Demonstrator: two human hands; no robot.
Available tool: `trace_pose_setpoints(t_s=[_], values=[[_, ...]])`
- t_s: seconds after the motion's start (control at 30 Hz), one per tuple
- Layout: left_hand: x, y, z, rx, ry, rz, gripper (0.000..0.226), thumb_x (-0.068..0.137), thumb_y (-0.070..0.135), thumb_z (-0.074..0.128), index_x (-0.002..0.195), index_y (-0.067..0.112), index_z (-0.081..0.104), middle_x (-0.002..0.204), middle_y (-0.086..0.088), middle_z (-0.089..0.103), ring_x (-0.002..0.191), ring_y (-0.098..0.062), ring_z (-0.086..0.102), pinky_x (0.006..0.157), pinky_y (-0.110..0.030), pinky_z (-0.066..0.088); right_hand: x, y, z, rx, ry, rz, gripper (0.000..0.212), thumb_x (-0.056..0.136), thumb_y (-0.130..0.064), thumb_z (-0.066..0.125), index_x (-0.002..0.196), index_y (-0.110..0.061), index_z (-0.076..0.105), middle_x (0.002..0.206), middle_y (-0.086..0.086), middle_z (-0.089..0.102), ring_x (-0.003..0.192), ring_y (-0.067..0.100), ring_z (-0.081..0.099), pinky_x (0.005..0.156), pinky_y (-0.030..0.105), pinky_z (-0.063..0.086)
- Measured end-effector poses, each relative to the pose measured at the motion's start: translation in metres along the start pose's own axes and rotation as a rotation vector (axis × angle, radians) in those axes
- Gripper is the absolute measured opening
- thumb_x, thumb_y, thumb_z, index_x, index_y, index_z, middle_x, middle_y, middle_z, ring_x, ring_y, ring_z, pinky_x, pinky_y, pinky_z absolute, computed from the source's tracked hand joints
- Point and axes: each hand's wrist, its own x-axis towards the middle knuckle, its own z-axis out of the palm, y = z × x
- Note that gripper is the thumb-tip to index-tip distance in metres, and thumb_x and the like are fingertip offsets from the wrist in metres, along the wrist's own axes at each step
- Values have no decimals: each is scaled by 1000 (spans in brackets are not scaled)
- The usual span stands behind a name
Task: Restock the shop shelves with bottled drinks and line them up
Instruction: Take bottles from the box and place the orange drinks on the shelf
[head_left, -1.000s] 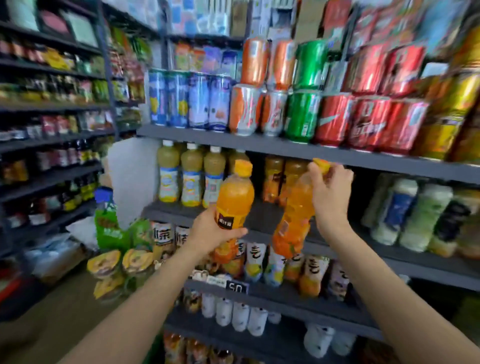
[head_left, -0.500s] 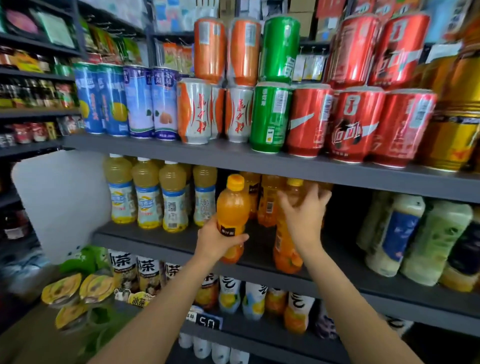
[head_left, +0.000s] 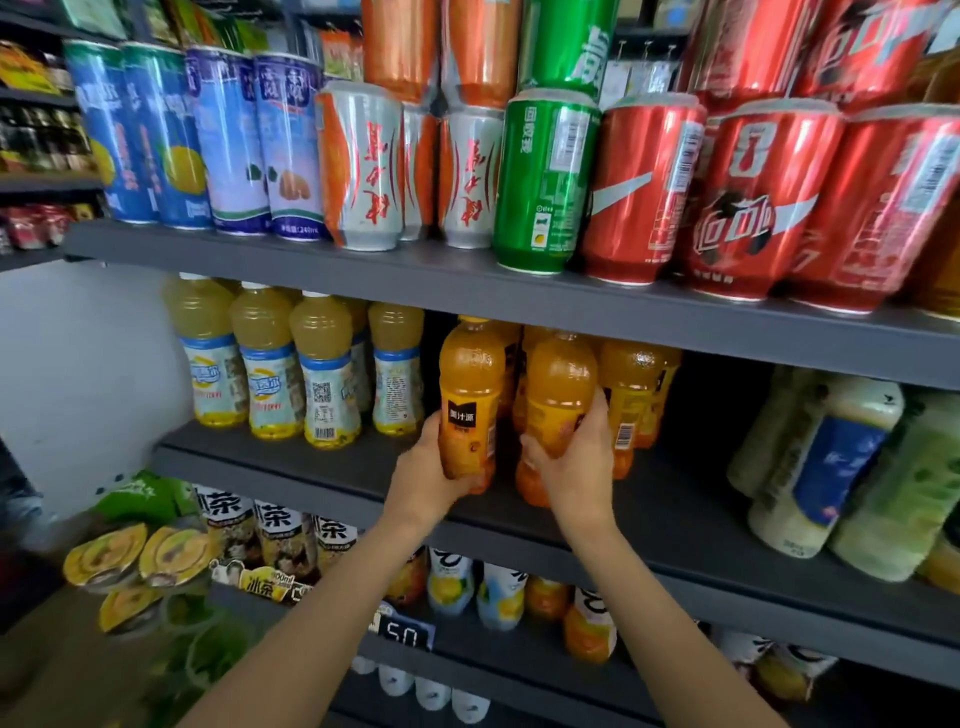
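Two orange juice bottles stand upright on the dark grey middle shelf (head_left: 322, 467). My left hand (head_left: 431, 478) grips the lower part of the left orange bottle (head_left: 470, 379), which has a black label. My right hand (head_left: 576, 457) wraps around the right orange bottle (head_left: 558, 384), just beside the first. Behind them stand more orange bottles (head_left: 631, 400) of the same kind. The caps of both held bottles are partly hidden by the shelf above.
Pale yellow juice bottles (head_left: 270, 374) line the shelf to the left. White and green bottles (head_left: 852, 467) lean at the right, with a dark gap between. Drink cans (head_left: 545, 176) fill the shelf above. Tea and juice bottles (head_left: 285, 535) sit below.
Both hands have pushed their orange bottles further in onto the middle shelf; the bottles now stand upright side by side. The camera has moved closer to the shelf.
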Motion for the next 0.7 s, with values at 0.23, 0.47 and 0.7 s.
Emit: trace_pose_setpoints(t_s=[0.23, 0.47, 0.7], values=[[22, -1, 19, 73, 82, -6, 78, 74, 19, 76, 139, 16, 34, 128, -7, 57, 121, -25, 50, 99, -35, 39, -13, 18, 10, -326, -69, 59, 69, 81, -25, 70, 135, -3, 35, 131, 15, 42, 124, 32, 40, 99, 40, 40], [56, 3, 48, 93, 162, -32, 75, 78, 20, 72, 141, 18, 32, 126, -9, 57, 119, -28, 52, 100, -41, 41, 4, 12, 37, -302, -8, 138, 63, 88, -19, 62, 139, -5, 28, 137, 14, 35, 129, 30, 35, 98, 36, 41], [77, 3, 53, 116, 157, -67, 69, 83, 18, 66, 143, 20, 31, 133, -16, 43, 120, -30, 48, 100, -36, 38, 28, 11, 50, -337, -57, 214, 63, 90, -13, 57, 141, -6, 20, 140, 16, 29, 130, 33, 33, 98, 38, 41]])
